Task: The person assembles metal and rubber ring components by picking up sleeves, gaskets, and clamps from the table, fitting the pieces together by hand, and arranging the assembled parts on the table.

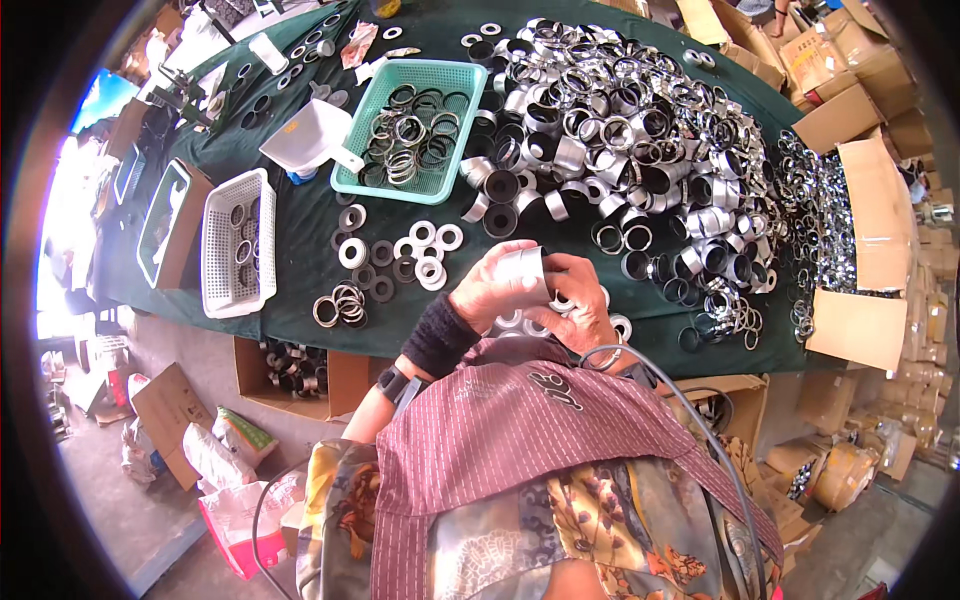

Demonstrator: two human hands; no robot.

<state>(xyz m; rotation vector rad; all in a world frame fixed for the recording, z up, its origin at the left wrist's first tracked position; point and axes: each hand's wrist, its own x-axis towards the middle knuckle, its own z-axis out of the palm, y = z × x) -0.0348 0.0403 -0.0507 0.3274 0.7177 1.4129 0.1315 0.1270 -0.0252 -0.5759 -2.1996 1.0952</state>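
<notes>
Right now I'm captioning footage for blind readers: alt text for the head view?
Both hands, left hand and right hand, hold a short silver metal sleeve over a green-covered table. Behind lie a pile of metal rings, a teal basket and a white basket.

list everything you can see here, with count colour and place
metal sleeve: one, silver, held between both hands
metal rings pile: too many to count, silver and black, right half of table
teal basket: one, holds rings, table centre
white basket: one, few rings inside, table left edge
white scoop: one, left of teal basket
flat rings: about a dozen, white and black, before the hands
table: one, dark green cloth
cardboard boxes: several, brown, right side
left hand: black wristband, grips sleeve
right hand: grips sleeve
</notes>
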